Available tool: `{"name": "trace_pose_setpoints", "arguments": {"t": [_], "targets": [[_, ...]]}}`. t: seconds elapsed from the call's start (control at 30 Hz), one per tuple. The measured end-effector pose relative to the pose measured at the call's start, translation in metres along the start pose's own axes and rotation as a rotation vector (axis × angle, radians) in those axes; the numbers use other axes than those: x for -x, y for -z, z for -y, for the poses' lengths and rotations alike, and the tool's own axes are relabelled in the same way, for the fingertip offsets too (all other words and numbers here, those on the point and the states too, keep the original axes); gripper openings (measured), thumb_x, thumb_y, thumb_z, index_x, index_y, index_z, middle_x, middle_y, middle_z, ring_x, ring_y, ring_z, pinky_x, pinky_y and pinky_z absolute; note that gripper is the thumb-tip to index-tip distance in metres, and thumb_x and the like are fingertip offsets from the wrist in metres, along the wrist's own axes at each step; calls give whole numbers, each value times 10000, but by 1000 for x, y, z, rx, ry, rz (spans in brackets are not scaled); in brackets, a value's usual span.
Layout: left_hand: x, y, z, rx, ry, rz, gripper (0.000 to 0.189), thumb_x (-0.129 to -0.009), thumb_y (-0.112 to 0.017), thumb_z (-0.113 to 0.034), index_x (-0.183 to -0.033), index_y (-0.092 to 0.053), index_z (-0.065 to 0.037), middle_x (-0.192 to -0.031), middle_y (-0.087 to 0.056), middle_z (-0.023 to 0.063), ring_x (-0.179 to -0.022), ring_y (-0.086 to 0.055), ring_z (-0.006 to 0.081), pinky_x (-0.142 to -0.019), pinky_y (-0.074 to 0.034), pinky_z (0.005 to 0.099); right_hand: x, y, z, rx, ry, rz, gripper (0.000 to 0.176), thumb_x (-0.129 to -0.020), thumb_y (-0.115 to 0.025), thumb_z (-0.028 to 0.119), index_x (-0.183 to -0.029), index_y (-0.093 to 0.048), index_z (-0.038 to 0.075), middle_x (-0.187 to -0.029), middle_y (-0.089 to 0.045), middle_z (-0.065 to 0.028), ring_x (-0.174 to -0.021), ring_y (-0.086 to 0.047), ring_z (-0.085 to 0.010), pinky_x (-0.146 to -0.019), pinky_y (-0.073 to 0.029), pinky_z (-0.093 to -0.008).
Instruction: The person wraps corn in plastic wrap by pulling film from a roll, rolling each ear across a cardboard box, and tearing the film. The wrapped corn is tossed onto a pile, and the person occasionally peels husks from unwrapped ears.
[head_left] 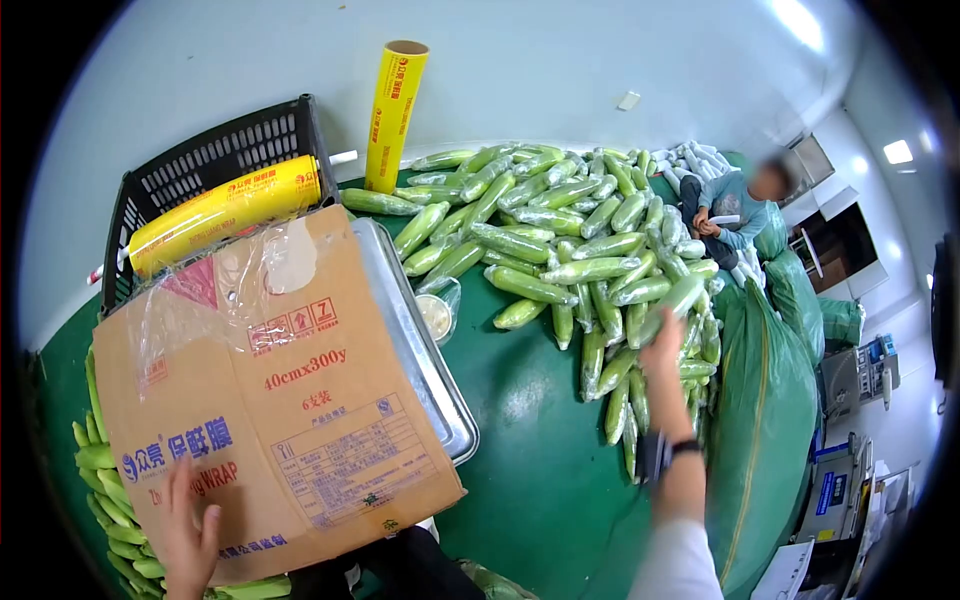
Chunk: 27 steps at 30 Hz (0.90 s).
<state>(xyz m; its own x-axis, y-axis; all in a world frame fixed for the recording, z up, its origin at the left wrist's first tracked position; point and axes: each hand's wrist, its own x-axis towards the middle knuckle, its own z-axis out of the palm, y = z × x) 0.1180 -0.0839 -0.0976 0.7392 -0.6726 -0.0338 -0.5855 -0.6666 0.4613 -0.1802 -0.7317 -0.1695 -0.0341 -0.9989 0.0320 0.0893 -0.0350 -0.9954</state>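
My right hand (pixel 662 350) reaches out over the pile at the right, fingers closed around a film-wrapped zucchini (pixel 684 297), which looks blurred. Below and beyond it spreads a heap of wrapped zucchini (pixel 590 270) on the green floor covering. At lower left, my left hand (pixel 190 530) is open, fingers apart, over the near left part of a flattened cardboard box (pixel 330 440) with red and blue print. Clear film (pixel 215 290) lies crumpled along the box's far edge. Just past that edge, a yellow roll of cling film (pixel 225 215) rests across a black crate (pixel 215 140).
A yellow tube (pixel 395 115) stands upright by the wall. A metal tray (pixel 450 410) shows under the cardboard, beside a bagged roll (pixel 435 315). Bare zucchini (pixel 105 480) lie at left. Big green sacks (pixel 765 400) flank the heap; a person (pixel 740 210) sits beyond.
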Motion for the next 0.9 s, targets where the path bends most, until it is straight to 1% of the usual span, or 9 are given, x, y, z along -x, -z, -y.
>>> {"name": "trace_pose_setpoints", "arguments": {"t": [0.2, 0.33, 0.4, 0.47, 0.53, 0.6, 0.67, 0.77, 0.9], "targets": [[28, -8, 6, -170, 130, -54, 656, -809, -583, -38, -1415, -331, -21, -1410, -363, 210, -1322, -336, 384, -1089, -276, 435, -56, -41, 5, -360, 95, 38, 494, -880, -603, 196, -1312, -427, 32, -1144, -525, -88, -934, -525, -194, -818, -446, -321], [36, 4, -1, -205, 6, 0, 719, -769, -702, -193, -1381, -375, -6, -1332, -431, 227, -1196, -446, 409, -993, -386, 429, 117, -109, 21, 121, -296, 828, 425, -868, -654, 222, -1215, -529, 11, -1083, -622, -84, -896, -626, -252, -824, -506, -361], [22, 60, -14, -102, -18, 374, 750, -744, -730, -174, -1383, -376, -6, -1380, -388, 237, -1231, -421, 421, -973, -408, 452, 178, -119, 73, 894, 328, 1619, 513, -850, -654, 226, -1303, -500, 42, -1166, -622, -125, -938, -632, -290, -826, -500, -428], [15, 117, -12, 228, 93, 845, 754, -756, -736, -198, -1391, -372, -19, -1436, -333, 230, -1290, -381, 404, -982, -408, 462, 215, -126, 130, 839, 200, 1702, 551, -829, -677, 292, -1307, -520, 69, -1197, -624, -115, -1006, -625, -338, -880, -483, -465], [10, 161, 15, 638, -335, 955, 757, -880, -621, -349, -1468, -237, -68, -1523, -189, 196, -1389, -250, 352, -1036, -371, 494, 217, -121, 155, 108, 266, 1740, 618, -855, -639, 387, -1378, -447, 120, -1365, -501, -123, -1177, -529, -373, -981, -426, -474], [33, 148, 53, 1563, -346, 354, 743, -938, -435, -480, -1495, -104, -114, -1548, -108, 167, -1415, -187, 316, -1091, -280, 519, 231, -147, 161, -1083, -108, 1560, 689, -890, -577, 446, -1450, -318, 140, -1512, -270, -147, -1325, -366, -369, -1067, -341, -483], [12, 141, 53, 2118, -251, -295, 730, -967, -276, -558, -1504, 7, -154, -1559, -65, 148, -1428, -153, 298, -1133, -185, 536, 211, -162, 157, -1098, -161, 1180, 683, -951, -486, 404, -1497, -156, 158, -1555, -93, -157, -1428, -132, -338, -1131, -219, -488], [-20, 95, 35, 1796, 435, -777, 686, -970, -269, -555, -1505, -98, -161, -1532, -157, 199, -1419, -192, 283, -1160, -146, 458, 228, -185, 125, -889, -345, 999, 674, -946, -483, 431, -1489, -178, 174, -1540, -154, -156, -1383, -244, -360, -1100, -276, -522], [-22, 20, 89, 375, 197, -344, 713, -839, -624, -115, -1462, -277, -95, -1490, -292, 158, -1390, -257, 316, -1125, -230, 417, 288, -211, 64, 308, 173, 1299, 841, -765, -727, 140, -1467, -264, 139, -1506, -234, -152, -1357, -288, -326, -1066, -322, -464]]}}
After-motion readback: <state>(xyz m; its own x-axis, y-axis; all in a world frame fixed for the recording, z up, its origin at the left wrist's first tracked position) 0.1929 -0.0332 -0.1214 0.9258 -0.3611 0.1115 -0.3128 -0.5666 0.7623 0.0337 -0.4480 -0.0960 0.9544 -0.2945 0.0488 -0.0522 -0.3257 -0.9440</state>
